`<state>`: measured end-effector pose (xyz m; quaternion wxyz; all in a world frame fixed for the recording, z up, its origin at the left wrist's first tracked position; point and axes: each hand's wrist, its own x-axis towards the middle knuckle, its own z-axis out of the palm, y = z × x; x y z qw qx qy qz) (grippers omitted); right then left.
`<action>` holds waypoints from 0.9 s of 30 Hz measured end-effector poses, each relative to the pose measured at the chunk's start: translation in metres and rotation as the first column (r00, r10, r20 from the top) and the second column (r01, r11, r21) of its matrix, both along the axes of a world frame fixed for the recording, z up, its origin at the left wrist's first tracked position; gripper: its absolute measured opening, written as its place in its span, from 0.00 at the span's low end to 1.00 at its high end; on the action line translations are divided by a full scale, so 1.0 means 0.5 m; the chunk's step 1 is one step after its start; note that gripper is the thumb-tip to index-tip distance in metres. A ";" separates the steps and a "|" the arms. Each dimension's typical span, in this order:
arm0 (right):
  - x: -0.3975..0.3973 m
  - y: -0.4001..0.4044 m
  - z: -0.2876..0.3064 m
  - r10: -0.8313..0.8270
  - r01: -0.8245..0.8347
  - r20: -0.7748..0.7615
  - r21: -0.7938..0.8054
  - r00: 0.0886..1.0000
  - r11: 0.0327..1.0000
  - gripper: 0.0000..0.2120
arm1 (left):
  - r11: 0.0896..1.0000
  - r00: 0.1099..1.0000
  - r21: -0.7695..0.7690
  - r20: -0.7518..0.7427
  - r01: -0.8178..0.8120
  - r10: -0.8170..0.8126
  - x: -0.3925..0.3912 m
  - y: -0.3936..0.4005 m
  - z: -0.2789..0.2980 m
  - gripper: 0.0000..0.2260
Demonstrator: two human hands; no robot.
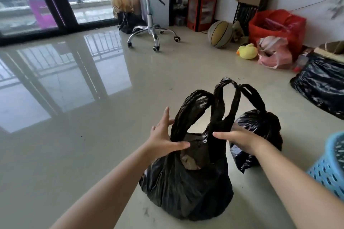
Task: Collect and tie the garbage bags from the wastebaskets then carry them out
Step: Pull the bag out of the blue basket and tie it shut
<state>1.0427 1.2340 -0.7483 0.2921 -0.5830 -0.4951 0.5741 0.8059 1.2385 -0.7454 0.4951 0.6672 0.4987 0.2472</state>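
Note:
A full black garbage bag [188,188] sits on the tiled floor in front of me, its mouth partly open with crumpled waste showing. Its two handle loops [219,102] stand upright. My left hand [163,135] pinches the base of the left loop between thumb and fingers. My right hand [236,139] holds the base of the right loop. Just behind to the right lies a second, smaller black garbage bag [258,132] with its own loop sticking up. A blue plastic wastebasket [331,169] stands at the right edge.
A third black bag [323,87] lies at the far right. Along the wall are a red bag [279,28], pink bag [275,54], yellow plush duck [247,51], basketball [220,34] and red box [202,9]. An office chair [149,5] stands before the glass doors.

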 end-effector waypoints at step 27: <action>-0.144 0.070 -0.076 -0.294 0.292 -0.191 -0.039 0.936 0.955 0.09 | 0.634 0.479 -0.506 0.416 -0.585 0.773 -0.045 -0.044 -0.076 0.18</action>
